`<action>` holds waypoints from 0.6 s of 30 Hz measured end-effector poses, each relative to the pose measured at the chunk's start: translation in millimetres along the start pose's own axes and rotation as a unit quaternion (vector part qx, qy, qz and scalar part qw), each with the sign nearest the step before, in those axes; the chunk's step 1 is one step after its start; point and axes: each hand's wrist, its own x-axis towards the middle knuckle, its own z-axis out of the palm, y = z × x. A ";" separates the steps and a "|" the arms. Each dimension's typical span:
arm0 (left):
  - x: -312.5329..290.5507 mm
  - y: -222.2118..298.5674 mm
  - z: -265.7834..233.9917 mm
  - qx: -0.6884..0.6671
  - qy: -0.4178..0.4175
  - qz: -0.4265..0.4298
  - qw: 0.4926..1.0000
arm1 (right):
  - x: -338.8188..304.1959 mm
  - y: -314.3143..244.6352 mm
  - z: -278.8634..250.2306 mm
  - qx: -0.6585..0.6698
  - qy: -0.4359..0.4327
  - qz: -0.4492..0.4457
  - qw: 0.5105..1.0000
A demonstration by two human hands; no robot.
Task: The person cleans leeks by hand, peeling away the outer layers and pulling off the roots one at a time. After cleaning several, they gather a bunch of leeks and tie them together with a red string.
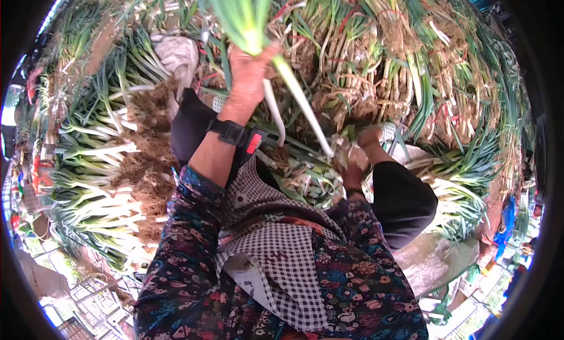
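My left hand (249,70) is closed around a large green onion (296,96), just below its green leaves. The white shaft slants down to the right. Its lower end reaches the fingers of my right hand (355,159), which are bent together there; what they pinch is too small to make out. Another white stalk (274,114) hangs below my left hand, and I cannot tell whether it is held too. Loose leaves and peeled scraps (308,178) lie between my legs, below both hands.
Green onions with brown roots (97,187) lie in a long row at my left. Untrimmed, soil-covered bundles (358,64) fill the ground ahead. More white-stemmed onions (458,202) rest at my right, beside a pale sack (437,258). Another pale sack (179,55) lies ahead left.
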 end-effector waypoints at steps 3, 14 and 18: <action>30.4 63.6 -37.1 0.024 0.031 0.045 0.998 | -4.4 69.4 7.4 -0.107 -0.214 0.078 0.968; 36.7 43.8 -30.6 -0.054 0.125 0.056 0.989 | -37.1 -214.9 -229.3 0.416 0.265 -0.249 0.833; 32.4 22.9 -17.4 -0.055 0.132 0.051 0.988 | -45.2 -325.5 -242.8 0.126 0.373 -0.517 0.760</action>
